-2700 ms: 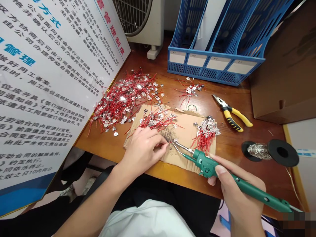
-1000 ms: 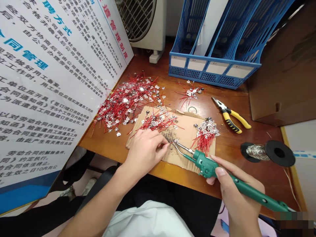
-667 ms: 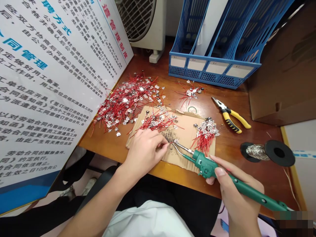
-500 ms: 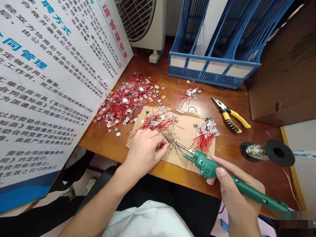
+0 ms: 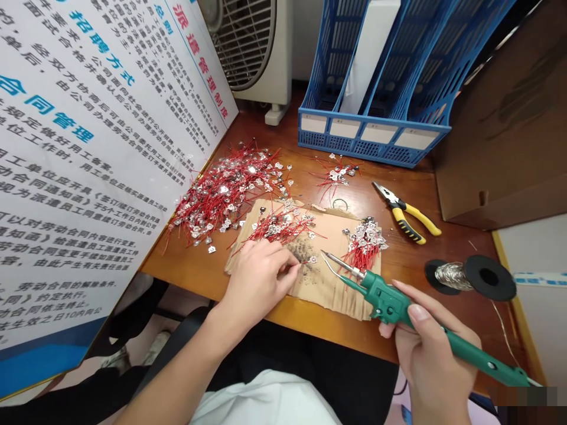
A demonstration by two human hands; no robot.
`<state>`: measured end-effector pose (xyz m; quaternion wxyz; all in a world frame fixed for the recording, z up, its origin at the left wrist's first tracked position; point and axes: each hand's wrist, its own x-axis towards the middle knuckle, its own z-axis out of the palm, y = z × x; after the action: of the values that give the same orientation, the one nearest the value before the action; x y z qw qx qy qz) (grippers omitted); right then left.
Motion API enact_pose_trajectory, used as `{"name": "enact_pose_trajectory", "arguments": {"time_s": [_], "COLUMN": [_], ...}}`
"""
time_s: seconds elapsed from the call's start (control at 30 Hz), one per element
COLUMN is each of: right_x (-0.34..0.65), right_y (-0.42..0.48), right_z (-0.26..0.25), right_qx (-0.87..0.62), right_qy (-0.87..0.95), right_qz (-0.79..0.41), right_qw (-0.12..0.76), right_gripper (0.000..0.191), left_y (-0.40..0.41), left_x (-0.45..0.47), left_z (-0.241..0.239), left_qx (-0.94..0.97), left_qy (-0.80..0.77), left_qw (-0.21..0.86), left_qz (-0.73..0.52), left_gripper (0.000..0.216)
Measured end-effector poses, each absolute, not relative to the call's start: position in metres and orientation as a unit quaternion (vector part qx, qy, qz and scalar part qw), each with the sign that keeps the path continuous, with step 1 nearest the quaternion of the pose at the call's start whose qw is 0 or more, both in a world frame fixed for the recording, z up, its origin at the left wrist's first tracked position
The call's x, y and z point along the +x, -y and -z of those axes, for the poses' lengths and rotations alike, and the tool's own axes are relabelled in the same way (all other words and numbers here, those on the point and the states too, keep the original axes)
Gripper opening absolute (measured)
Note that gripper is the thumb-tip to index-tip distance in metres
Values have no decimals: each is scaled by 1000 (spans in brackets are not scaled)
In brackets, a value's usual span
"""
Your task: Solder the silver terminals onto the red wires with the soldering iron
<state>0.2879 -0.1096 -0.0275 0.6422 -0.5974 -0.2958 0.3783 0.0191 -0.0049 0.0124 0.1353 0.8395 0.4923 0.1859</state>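
Green plastic soldering iron (image 5: 390, 300) now stands with its pointed metal tip (image 5: 328, 257) clear of the small silvery disc (image 5: 313, 260); a second earlier, the tip was at its edge. Right hand (image 5: 436, 348): fingers wrapped around the iron's rounded body. Left hand (image 5: 261, 276): thumb and forefinger pinched together on the disc's thin red wire (image 5: 305, 261), disc just beyond the fingertips, above black-speckled cardboard (image 5: 339, 233). Beyond the knuckles, similar discs (image 5: 283, 224) lie in a tangled heap.

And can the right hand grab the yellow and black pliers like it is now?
Probably not right now: the right hand is wrapped around the green soldering tool, so its grip looks taken. Otherwise the way seems free, since the pliers lie uncovered on the table, just beyond that hand.
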Motion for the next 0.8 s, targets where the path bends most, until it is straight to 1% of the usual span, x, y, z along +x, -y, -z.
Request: {"name": "enact_pose_trajectory", "arguments": {"time_s": [0.47,0.53,0.7,0.8], "right_x": [284,285,294,293], "right_y": [101,99,97,97], "right_z": [27,28,35,38], "right_qx": [-542,-534,-508,-510], "right_qy": [238,207,176,141], "right_qz": [-418,-416,-458,-460], "right_qw": [689,706,708,713], "right_gripper": [27,29,37,39], "left_y": [9,9,11,13], "left_x": [17,17,17,15], "left_z": [-9,-9,-8,-5], "left_qx": [824,824,824,824], "left_qy": [-517,-519,-523,-519], "left_qw": [138,132,109,103], "left_qz": [-187,-183,-188,-202], "left_gripper": [19,20,24,27]}}
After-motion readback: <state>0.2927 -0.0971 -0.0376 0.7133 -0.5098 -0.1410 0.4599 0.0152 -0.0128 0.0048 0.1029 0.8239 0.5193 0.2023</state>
